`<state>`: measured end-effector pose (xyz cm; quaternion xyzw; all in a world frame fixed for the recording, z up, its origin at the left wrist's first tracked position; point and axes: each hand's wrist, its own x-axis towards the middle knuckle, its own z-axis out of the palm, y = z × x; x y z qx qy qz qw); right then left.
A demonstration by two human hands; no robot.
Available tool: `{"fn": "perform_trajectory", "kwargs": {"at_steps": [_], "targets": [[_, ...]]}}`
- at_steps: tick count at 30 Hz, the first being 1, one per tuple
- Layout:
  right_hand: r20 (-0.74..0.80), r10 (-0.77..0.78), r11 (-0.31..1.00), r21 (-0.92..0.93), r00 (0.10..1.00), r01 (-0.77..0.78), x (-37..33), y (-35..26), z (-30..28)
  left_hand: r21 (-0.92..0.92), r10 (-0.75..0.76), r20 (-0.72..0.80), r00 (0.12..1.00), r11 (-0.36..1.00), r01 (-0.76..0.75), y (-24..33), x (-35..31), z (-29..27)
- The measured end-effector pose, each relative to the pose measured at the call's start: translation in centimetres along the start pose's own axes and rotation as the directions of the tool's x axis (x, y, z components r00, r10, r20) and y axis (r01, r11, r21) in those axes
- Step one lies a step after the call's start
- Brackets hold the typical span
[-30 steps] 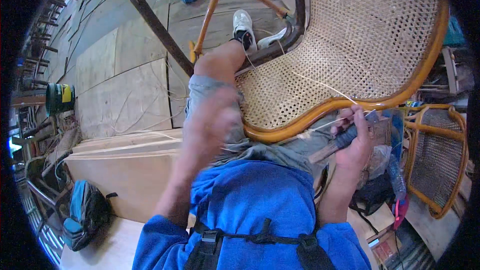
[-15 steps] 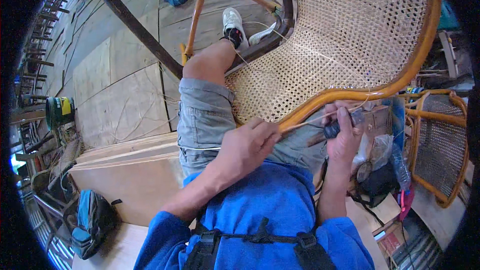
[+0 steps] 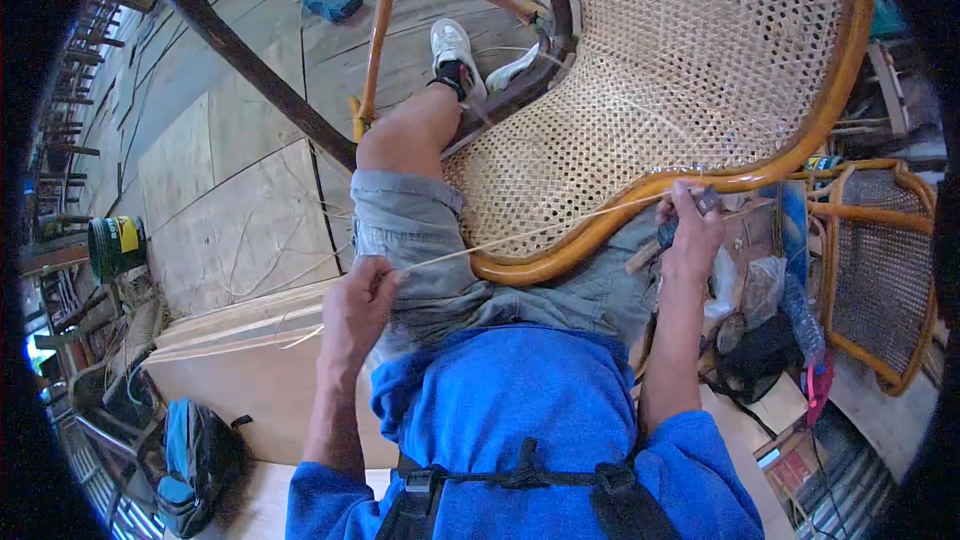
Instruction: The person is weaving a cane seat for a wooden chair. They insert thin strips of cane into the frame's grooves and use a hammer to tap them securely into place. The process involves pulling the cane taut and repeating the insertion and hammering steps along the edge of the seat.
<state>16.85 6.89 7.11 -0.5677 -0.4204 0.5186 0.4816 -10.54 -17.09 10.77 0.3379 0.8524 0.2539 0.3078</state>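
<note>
A chair with a woven cane panel (image 3: 590,140) and a curved orange-brown rattan rim (image 3: 545,268) rests across my lap. A thin pale cane strand (image 3: 520,239) stretches between my hands, in front of the rim. My left hand (image 3: 362,305) pinches its left end above my thigh, fingers closed. Against the rim at the right, my right hand (image 3: 692,230) is closed around a dark, stubby tool (image 3: 667,232), its kind partly hidden by the fingers. The strand's right end reaches the fingertips of that hand; whether they grip it is unclear.
Stacked wooden boards (image 3: 240,325) lie left of my lap, with a backpack (image 3: 195,470) below. A dark bucket (image 3: 117,247) stands farther left. At the right are another rattan piece (image 3: 880,270), a plastic bottle (image 3: 803,325) and bags. A blue block (image 3: 332,1) lies on the floor.
My left hand has moved left and away from the rim, drawing the strand out longer. My right hand has shifted slightly up, still around the dark tool.
</note>
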Motion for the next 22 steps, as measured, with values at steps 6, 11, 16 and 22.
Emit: {"fn": "perform_trajectory", "kwargs": {"at_steps": [6,11,16,22], "targets": [[-0.011,0.072,0.997,-0.011,0.997,-0.072,0.7,0.4,0.7,0.054,-0.063,0.004,0.998,0.997,0.063,-3.0,0.3,-3.0],[0.023,0.083,0.997,-0.005,0.996,-0.082,1.0,0.9,1.4,0.06,-0.033,-0.056,0.998,0.998,0.036,-5.9,0.3,-3.8],[0.013,0.104,0.994,-0.044,0.995,-0.103,1.0,0.8,1.8,0.066,-0.075,-0.097,0.992,0.994,0.082,-7.9,-0.1,-4.4],[0.079,0.102,0.99,0.085,0.992,-0.109,2.4,1.2,1.1,0.083,-0.112,-0.11,0.988,0.989,0.122,-10.3,-0.7,-6.0]]}}
